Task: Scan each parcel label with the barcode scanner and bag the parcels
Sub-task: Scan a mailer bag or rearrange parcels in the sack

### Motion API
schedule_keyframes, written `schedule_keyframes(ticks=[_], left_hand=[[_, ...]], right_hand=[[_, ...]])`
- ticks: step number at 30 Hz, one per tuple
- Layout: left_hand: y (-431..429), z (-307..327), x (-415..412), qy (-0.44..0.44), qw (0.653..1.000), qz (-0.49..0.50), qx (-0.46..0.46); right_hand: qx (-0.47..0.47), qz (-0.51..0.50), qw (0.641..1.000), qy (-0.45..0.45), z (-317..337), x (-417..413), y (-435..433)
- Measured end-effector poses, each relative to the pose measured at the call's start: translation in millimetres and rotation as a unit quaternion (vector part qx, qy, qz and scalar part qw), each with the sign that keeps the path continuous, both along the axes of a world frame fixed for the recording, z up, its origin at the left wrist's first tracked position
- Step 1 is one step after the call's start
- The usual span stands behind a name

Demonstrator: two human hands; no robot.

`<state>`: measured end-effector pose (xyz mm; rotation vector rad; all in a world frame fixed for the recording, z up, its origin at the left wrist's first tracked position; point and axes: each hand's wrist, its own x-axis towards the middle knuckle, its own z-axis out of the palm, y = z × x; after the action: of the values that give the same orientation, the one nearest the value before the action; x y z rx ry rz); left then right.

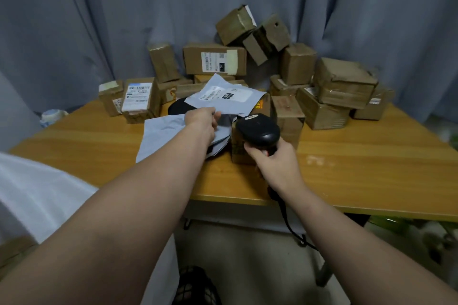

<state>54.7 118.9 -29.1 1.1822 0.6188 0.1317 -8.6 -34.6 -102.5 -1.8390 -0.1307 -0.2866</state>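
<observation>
Early in the task by the look of it — left hand [202, 119] pinching grey mailer [224, 100] label-up, right hand [271, 156] gripping barcode scanner [257, 129] just beside it, cardboard boxes [322, 89] heaped unbagged on table [371, 156].

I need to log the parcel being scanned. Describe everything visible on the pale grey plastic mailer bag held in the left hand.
The pale grey plastic mailer bag is thin, soft and creased, lifted above the wooden table and tilted, label side up. A white shipping label with a barcode and a black block covers its upper face; the text is too small to read. The left hand pinches its near edge. The black handheld barcode scanner, gripped by the right hand, sits just right of it.
</observation>
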Motion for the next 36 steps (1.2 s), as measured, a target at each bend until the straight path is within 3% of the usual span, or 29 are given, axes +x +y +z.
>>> schedule_keyframes(ticks=[4, 8, 13, 17, 25, 27, 33, 36], left_hand=[[3, 9, 2, -0.125, 0.988, 0.027, 0.082], [12, 23, -13, -0.221, 0.974, 0.039, 0.028], [23, 14, -56, -0.279, 0.96, 0.015, 0.018], [22, -14, -88, -0.287, 0.957, -0.03, 0.033], [0, -49, -107, -0.268, 0.953, -0.111, 0.084], [0, -57, -104, -0.238, 0.954, -0.119, 0.14], [4, -54, -105, -0.245, 0.922, -0.085, 0.288], [7, -48, -104, -0.229, 0.926, -0.084, 0.288]], right_hand=[[-0.02, 0.011, 1.0, 0.018, 7, 5, -5], [-0.015, 0.072, 0.997, 0.013, 8, -12, -11], [0.061, 0.041, 0.997, -0.039, 5, -51, -15], [0.145, 0.037, 0.988, -0.044, 15, -64, -21], [0.145, 0.052, 0.988, 0.022, 17, -63, -30], [0.159, 0.034, 0.986, 0.031, 14, -61, -33], [0.11, 0.024, 0.994, 0.014, 8, -55, -35], [0.06, -0.017, 0.997, -0.043, -1, -57, -36]])
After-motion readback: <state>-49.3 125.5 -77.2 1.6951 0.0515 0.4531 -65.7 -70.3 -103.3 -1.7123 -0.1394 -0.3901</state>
